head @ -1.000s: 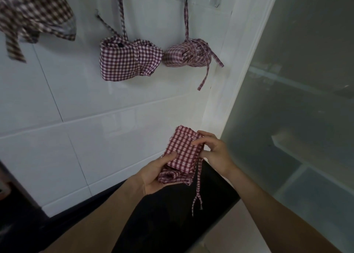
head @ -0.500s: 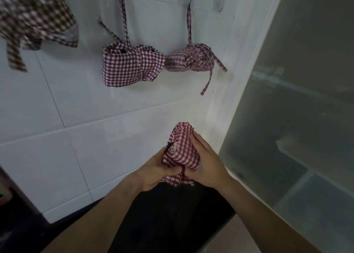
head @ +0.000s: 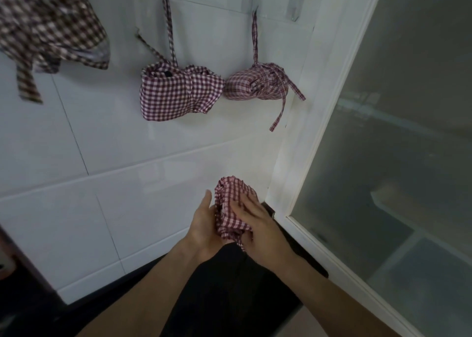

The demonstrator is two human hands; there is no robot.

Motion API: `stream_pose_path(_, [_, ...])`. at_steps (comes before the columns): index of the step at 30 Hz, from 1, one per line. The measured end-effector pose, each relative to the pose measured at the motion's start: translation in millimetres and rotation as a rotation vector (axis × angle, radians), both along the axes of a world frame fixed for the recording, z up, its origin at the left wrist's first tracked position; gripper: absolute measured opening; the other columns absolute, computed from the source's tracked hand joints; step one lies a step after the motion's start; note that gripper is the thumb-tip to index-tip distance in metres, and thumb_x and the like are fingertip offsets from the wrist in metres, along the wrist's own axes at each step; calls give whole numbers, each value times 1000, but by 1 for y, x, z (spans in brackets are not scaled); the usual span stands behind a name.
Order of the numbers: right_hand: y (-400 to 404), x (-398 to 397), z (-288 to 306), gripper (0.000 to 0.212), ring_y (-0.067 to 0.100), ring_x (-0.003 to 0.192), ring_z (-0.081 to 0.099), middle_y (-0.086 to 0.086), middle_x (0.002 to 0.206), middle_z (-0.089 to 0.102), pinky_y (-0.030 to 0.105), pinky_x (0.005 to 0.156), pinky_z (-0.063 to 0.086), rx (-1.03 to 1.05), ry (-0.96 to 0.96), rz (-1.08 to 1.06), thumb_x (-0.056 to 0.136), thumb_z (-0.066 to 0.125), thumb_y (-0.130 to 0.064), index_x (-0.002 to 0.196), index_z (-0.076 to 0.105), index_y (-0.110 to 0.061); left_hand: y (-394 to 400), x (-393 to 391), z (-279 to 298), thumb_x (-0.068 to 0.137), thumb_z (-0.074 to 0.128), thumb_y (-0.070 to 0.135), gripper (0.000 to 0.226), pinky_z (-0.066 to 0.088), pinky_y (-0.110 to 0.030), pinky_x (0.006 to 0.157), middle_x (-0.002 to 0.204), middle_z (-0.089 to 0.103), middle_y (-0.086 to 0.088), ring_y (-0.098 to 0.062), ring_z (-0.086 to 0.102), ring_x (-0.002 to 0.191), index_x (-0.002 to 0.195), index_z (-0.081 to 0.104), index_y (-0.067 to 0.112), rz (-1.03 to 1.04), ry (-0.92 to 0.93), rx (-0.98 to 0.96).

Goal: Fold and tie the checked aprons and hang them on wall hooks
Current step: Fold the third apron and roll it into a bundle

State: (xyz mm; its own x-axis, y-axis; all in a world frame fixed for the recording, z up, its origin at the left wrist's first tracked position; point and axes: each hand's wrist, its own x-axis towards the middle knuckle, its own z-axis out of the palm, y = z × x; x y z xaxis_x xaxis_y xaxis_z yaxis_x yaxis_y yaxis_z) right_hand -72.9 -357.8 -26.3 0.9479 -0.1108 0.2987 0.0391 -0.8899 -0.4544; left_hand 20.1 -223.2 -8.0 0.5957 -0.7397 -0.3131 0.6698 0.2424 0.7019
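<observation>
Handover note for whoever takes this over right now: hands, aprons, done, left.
Left hand: cups the folded apron from the left side, fingers fairly straight.
Right hand: fingers laid over the bundle's front, pressing it toward the left hand.
Aprons: two tied bundles hang by their straps on the tiled wall, the larger one left of the smaller one. A loose, blurred checked apron hangs at upper left. An empty hook sits right of the smaller bundle's strap.
Done: two hung.
Left: tie the bundle in hand and hang it, probably on that hook; then likely the loose one.
</observation>
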Motion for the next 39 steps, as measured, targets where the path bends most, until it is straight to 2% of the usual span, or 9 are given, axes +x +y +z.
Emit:
stream_pose_path(4, [7,-3,3,95,3,150,-16,-13,166,-7,30,123,-1,190,171,184,84,55,4,155,10,-40,-6,2,-10,84,72,48,63,52,-49,98,123,69,-10,-29,66,114,134,57,12,1,-175,130])
stream_pose_path(8, [3,-10,20,48,-1,133,46,-3,145,53,31,112,42,758,-125,-16,89,57,8,120,69,-26,-7,5,-8,75,81,18,64,58,-44,87,115,72,-14,-31,70,104,132,54,4,54,-178,148])
stream_pose_path(12, [-16,-7,39,56,-6,118,50,-13,137,49,17,96,45,745,-151,-290,88,70,-42,137,48,-28,-1,10,0,86,71,16,54,51,-44,99,126,67,-14,-32,64,116,136,52,7,-71,-196,50])
stream_pose_path(15, [-35,-8,48,75,7,123,55,-11,134,59,38,111,41,857,51,-198,76,65,-73,137,50,-32,4,6,10,93,60,20,44,57,-35,90,128,66,-14,-28,66,113,134,55,9,-91,-132,-89])
stream_pose_path(22, [-29,-3,61,85,9,129,47,-6,139,50,27,109,36,824,-21,-175,77,63,-60,150,29,-34,10,6,11,92,56,36,42,61,-27,65,109,72,-15,-21,73,85,111,71,2,-36,89,-182])
stream_pose_path(25, [-31,3,59,66,11,118,61,-2,127,66,38,111,42,793,-33,-175,85,59,-56,141,49,-23,12,7,6,94,52,37,41,59,-26,61,105,73,-12,-19,73,81,105,74,4,-22,86,-151])
stream_pose_path(29, [-29,8,54,24,25,75,72,6,79,73,46,85,59,828,-163,-124,98,58,-27,100,72,-8,16,9,2,102,43,30,37,60,-29,64,104,73,-12,-21,73,81,112,69,5,22,118,-175])
stream_pose_path(35, [-39,8,58,9,10,50,56,-9,71,68,22,49,45,744,-345,-228,94,67,-19,91,74,-23,20,17,0,103,45,28,28,59,-31,64,97,75,-8,-20,74,78,111,64,9,165,103,-172])
stream_pose_path(39, [-62,0,51,17,5,73,65,-10,84,71,29,69,56,346,-95,-303,96,61,-37,89,66,-22,19,21,1,100,48,32,36,52,-36,82,106,74,-11,-23,71,93,118,61,4,186,-2,-53])
